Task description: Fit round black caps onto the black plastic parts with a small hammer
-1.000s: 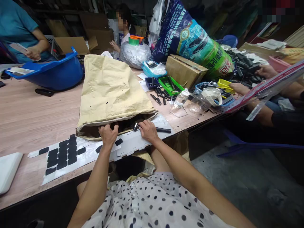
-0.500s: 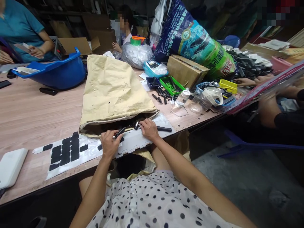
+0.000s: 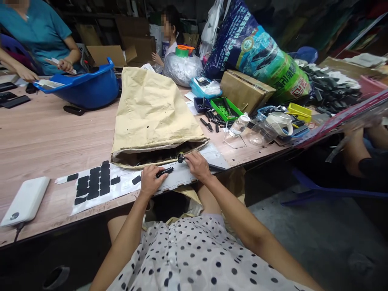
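Observation:
My left hand (image 3: 150,180) is closed on a small black plastic part (image 3: 164,172), held just above a white card sheet (image 3: 178,178) at the table's near edge. My right hand (image 3: 197,165) grips a black-handled tool (image 3: 182,158) whose metal tip points toward the part. Right behind both hands lies a tan paper sack (image 3: 153,113) on its side, its open mouth facing me with dark parts inside. To the left of my left hand is a white backing sheet with black adhesive pads (image 3: 96,185).
A white power bank (image 3: 26,201) lies near left. A blue tub (image 3: 87,87) stands behind the sack. Right of the sack are a green tray (image 3: 226,109), a cardboard box (image 3: 246,91), a clear jug (image 3: 269,127) and a printed bag (image 3: 257,52). Other people sit around the table.
My left hand has come out of the sack's mouth with a black part and drawn back toward the table edge. My right hand has stayed by the tool.

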`<state>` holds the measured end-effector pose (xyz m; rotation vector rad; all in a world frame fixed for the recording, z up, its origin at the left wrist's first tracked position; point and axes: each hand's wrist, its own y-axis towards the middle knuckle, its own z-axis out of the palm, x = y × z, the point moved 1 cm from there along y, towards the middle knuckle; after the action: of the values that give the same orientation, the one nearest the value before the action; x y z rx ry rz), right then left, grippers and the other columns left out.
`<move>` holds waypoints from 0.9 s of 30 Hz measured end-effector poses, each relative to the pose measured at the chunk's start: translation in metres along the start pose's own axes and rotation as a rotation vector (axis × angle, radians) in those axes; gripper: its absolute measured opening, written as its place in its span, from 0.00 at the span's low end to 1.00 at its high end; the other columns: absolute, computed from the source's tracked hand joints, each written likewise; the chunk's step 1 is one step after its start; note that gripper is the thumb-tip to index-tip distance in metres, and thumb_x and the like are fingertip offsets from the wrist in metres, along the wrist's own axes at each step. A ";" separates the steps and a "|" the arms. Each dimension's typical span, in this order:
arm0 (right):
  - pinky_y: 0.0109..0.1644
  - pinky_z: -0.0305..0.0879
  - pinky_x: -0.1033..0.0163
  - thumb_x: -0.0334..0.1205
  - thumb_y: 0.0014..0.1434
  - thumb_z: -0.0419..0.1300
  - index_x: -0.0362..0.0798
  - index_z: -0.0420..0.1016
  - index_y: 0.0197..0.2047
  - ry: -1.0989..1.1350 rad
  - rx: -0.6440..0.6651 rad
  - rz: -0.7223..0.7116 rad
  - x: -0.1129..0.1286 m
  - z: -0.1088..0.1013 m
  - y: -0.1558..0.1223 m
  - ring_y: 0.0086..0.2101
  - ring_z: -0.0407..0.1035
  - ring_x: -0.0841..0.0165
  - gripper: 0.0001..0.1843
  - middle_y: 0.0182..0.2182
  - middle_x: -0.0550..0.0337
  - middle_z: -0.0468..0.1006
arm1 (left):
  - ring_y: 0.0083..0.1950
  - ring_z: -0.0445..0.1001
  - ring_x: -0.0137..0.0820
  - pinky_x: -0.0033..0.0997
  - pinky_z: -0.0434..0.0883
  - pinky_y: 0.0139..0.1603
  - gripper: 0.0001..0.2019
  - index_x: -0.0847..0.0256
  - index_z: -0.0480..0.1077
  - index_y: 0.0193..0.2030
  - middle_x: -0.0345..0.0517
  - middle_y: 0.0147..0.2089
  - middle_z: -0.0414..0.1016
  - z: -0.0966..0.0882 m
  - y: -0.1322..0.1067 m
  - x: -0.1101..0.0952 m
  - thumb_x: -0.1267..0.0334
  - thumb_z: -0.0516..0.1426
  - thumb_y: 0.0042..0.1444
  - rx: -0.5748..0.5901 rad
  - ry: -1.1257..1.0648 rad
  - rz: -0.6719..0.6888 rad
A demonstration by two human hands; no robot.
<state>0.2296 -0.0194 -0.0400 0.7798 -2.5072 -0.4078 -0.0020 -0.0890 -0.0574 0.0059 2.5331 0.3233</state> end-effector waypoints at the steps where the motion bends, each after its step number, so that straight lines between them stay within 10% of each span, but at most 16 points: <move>1: 0.48 0.66 0.58 0.36 0.70 0.52 0.52 0.78 0.50 0.039 -0.020 0.000 0.003 -0.001 -0.002 0.43 0.68 0.60 0.13 0.39 0.53 0.75 | 0.46 0.71 0.42 0.39 0.66 0.47 0.08 0.51 0.81 0.42 0.45 0.39 0.78 0.000 0.000 0.000 0.57 0.64 0.55 0.006 -0.008 -0.006; 14: 0.47 0.70 0.61 0.38 0.71 0.52 0.49 0.78 0.51 0.179 0.017 -0.090 0.063 0.004 -0.013 0.40 0.72 0.63 0.14 0.36 0.54 0.77 | 0.48 0.72 0.42 0.40 0.67 0.48 0.08 0.51 0.81 0.37 0.43 0.41 0.80 0.000 0.003 -0.006 0.63 0.66 0.49 0.046 -0.061 -0.111; 27: 0.47 0.70 0.61 0.37 0.71 0.52 0.52 0.79 0.50 0.043 0.006 -0.052 0.058 -0.004 -0.013 0.41 0.72 0.62 0.14 0.37 0.54 0.77 | 0.47 0.72 0.42 0.41 0.67 0.50 0.07 0.50 0.81 0.36 0.42 0.39 0.80 0.000 0.005 -0.009 0.62 0.65 0.48 0.045 -0.085 -0.115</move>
<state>0.1953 -0.0645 -0.0214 0.8493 -2.4537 -0.3978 0.0049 -0.0851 -0.0513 -0.1065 2.4441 0.2155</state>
